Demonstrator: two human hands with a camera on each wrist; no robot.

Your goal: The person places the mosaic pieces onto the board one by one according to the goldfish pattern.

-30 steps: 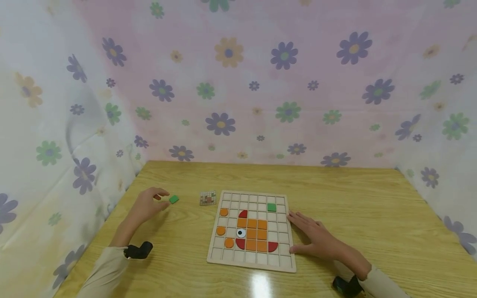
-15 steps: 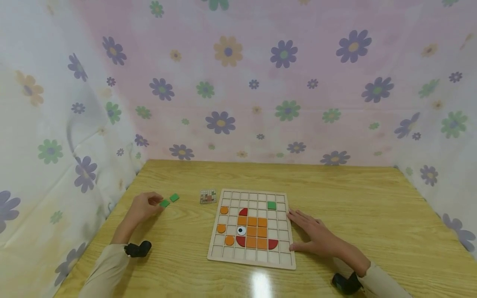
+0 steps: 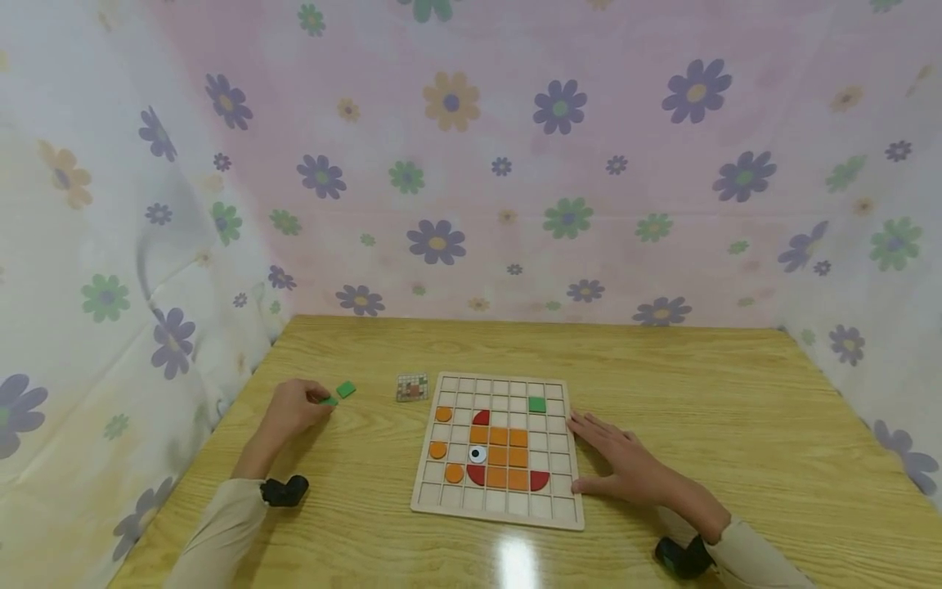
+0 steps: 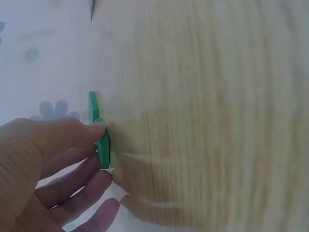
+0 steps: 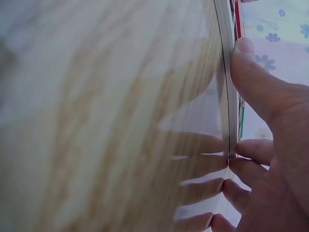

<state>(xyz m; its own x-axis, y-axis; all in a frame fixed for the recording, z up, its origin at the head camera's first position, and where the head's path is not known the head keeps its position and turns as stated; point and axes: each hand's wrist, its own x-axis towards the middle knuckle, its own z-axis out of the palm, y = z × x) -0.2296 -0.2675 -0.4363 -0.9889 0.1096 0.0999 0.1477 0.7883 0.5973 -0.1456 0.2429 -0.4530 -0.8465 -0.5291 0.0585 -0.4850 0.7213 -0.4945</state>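
My left hand (image 3: 294,409) pinches a green square tile (image 4: 104,151) between thumb and fingers, at the left of the table. Just beyond it lies a second green tile (image 3: 346,389), which the wrist view shows as a thin green edge (image 4: 93,106). My right hand (image 3: 621,465) rests with fingers spread along the right edge of the wooden grid board (image 3: 456,514), thumb and fingertips touching its frame (image 5: 231,116). On the board sit orange squares (image 3: 497,456), orange discs (image 3: 437,450), red quarter-round pieces (image 3: 540,480), a white eye piece (image 3: 477,454) and one green square (image 3: 537,404).
A small pattern card (image 3: 412,388) lies between the left hand and the board. The wooden table (image 3: 662,368) reaches back to a flowered cloth (image 3: 515,188) that hangs behind and at both sides.
The left hand has drawn back slightly, then come to pinch a green tile, which now shows apart from the other green one. The right hand stays on the board's edge.
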